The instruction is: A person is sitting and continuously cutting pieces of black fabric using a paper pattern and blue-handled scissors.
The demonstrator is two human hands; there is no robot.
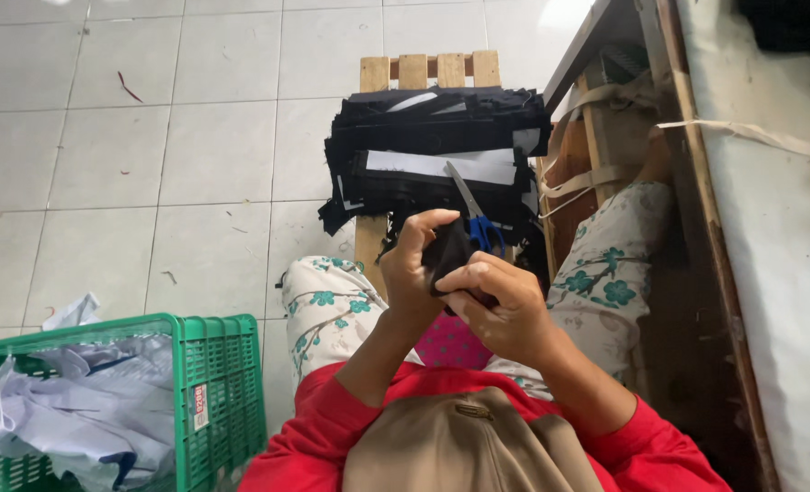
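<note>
Both hands, left hand (414,260) and right hand (500,310), pinch a black fabric piece (448,251) between them; blue-handled scissors (473,211) point up-left, just beyond.

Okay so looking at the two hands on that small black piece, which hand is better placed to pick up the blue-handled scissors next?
Probably the right hand. The scissors lie on the stack of black fabric just beyond it, blue handles toward it. The left hand is curled around the black piece, gripping it from the far side.

Both forearms came up from six o'clock and met at the centre. The left hand (416,264) was curled, its fingers bent toward one o'clock. The right hand (500,305) was closed, knuckles toward eleven o'clock.
</note>
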